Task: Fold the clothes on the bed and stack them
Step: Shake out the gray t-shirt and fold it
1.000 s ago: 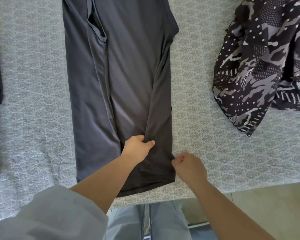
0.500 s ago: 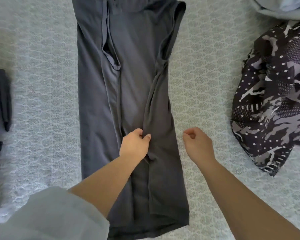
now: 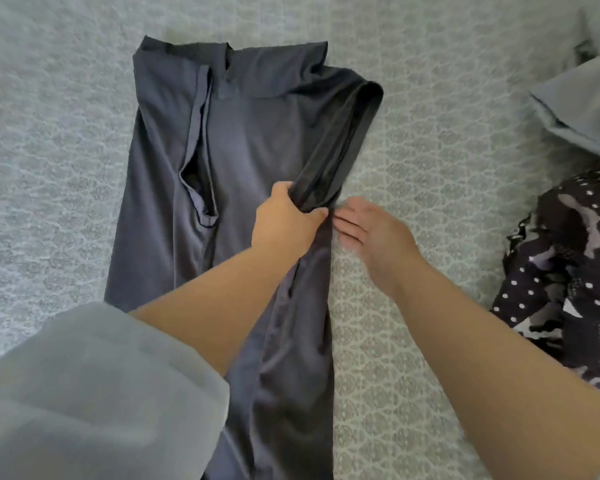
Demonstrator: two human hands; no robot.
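A dark grey, smooth-fabric T-shirt (image 3: 250, 140) lies lengthwise on the bed (image 3: 56, 140), which is covered with a pale grey-green patterned spread. Its collar end points away from the person and its lower part runs down under the forearms to the bottom edge of the view. The shirt's left side is already folded inward, leaving a long narrow shape with a sleeve opening showing near the middle. The left hand (image 3: 286, 221) grips the bunched right sleeve, thumb on one side and fingers curled round the dark roll of cloth, lifting it a little off the body of the shirt. The right hand (image 3: 373, 230) is spread, its straight fingers lying flat on the spread and touching the shirt's right edge just beside the left hand. A loose light grey sleeve (image 3: 94, 393) covers the left upper arm. A black-and-white camouflage-and-dot patterned garment (image 3: 568, 271) lies crumpled at the right, well apart from the shirt, with a pale blue-grey cloth (image 3: 582, 105) beyond it.
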